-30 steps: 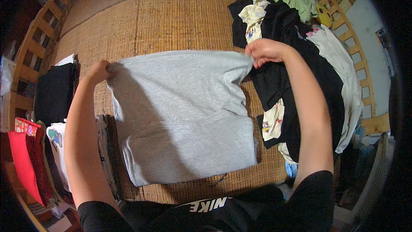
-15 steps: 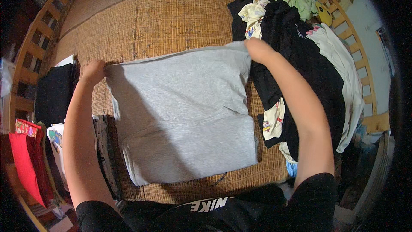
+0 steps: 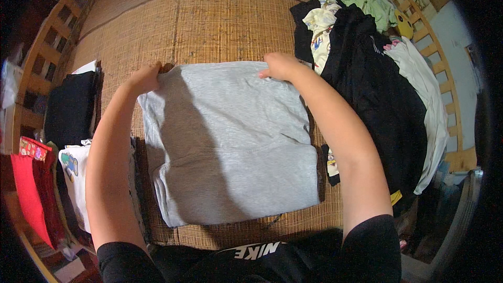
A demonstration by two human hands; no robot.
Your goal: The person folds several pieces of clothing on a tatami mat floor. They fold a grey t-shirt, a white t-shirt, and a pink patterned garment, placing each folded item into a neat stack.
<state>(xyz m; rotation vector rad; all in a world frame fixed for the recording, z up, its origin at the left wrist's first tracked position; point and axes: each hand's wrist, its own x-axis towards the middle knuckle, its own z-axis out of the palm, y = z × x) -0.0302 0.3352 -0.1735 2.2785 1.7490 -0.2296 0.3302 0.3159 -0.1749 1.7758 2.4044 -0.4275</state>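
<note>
A grey garment [image 3: 236,141] lies folded into a rough square in front of me, with creases across it and a shadow on its left side. My left hand [image 3: 146,77] is closed at its far left corner, and the fingertips are partly hidden. At the far edge, right of the middle, my right hand [image 3: 282,66] pinches the cloth with the thumb on top. The far right corner slopes away below my right wrist.
A woven mat [image 3: 220,26] lies under everything. Folded clothes stand at left: a black pile [image 3: 73,102], a white printed one [image 3: 76,178] and a red one [image 3: 34,194]. Loose black clothes [image 3: 377,110] heap at right, beside a white garment [image 3: 419,94]. Wooden rails [image 3: 31,78] border both sides.
Both hands have moved inward along the garment's far edge, my right hand farther to the left. The far edge now spans less width, and its right corner has dropped.
</note>
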